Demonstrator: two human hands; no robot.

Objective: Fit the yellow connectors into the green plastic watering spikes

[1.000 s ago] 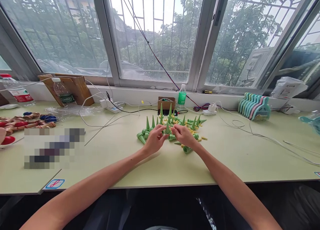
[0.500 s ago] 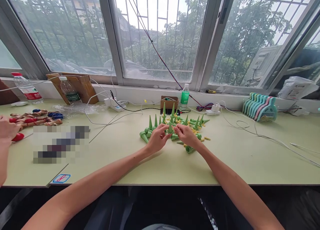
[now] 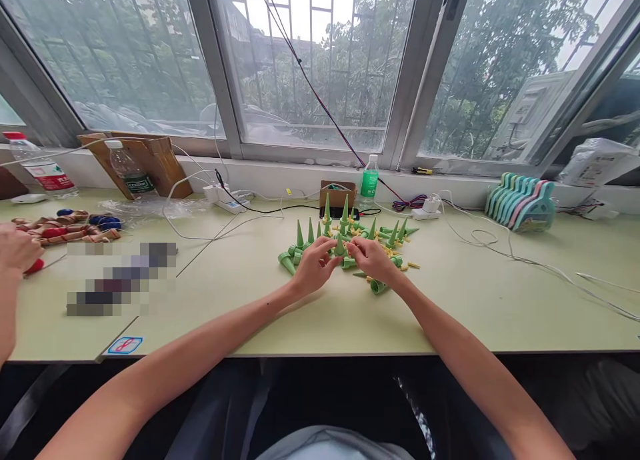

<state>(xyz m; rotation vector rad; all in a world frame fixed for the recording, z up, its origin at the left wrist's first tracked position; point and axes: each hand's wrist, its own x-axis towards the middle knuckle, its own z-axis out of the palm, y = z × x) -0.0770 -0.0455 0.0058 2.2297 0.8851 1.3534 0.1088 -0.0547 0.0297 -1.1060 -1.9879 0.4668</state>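
My left hand (image 3: pixel 315 267) holds a green plastic watering spike (image 3: pixel 340 246) between thumb and fingers, its pointed end up. Close against its right side, my right hand (image 3: pixel 371 259) is closed in a pinch; whatever lies between those fingertips is too small and hidden to name. Around both hands are several more green spikes, some standing point up, such as one tall spike (image 3: pixel 327 215), others lying down, like the hollow one (image 3: pixel 379 286) by my right wrist. Small yellow plastic pieces (image 3: pixel 413 265) are scattered among them.
Behind the spikes stand a small cardboard box (image 3: pixel 338 195) and a green-labelled bottle (image 3: pixel 369 177). Light blue and pink hangers (image 3: pixel 521 201) are at the back right, with white cables (image 3: pixel 530 263) nearby. At far left another person's hand (image 3: pixel 17 248) is by red and blue beaded pieces (image 3: pixel 55 228).
The camera view has shifted slightly, so the table sits a little higher. Both my hands stay at the same spike, with only small finger movement.
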